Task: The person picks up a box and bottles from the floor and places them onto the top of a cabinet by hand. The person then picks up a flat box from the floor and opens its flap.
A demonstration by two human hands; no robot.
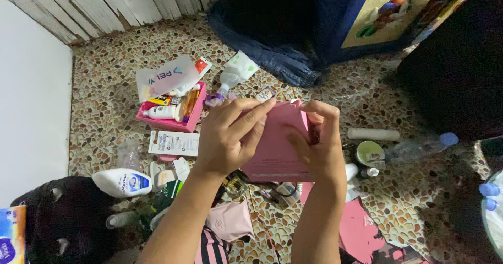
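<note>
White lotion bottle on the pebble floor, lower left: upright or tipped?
Tipped. The white lotion bottle lies on its side on the pebble floor, its label facing up.

Bare forearms, no sleeves; pink-and-black striped garment (212,248) below

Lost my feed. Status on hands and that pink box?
Left hand and right hand both grip pink box at its top. Toiletries scattered beneath; nothing blocking.

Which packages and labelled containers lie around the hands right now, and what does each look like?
Pink box: flat, held up by left hand and right hand.
White carton: long, flat on floor, left.
White bottle: lying down, blue label, lower left.
Pink tray: upper left, holding tubes.
Clear pouch: printed, above tray.
</note>
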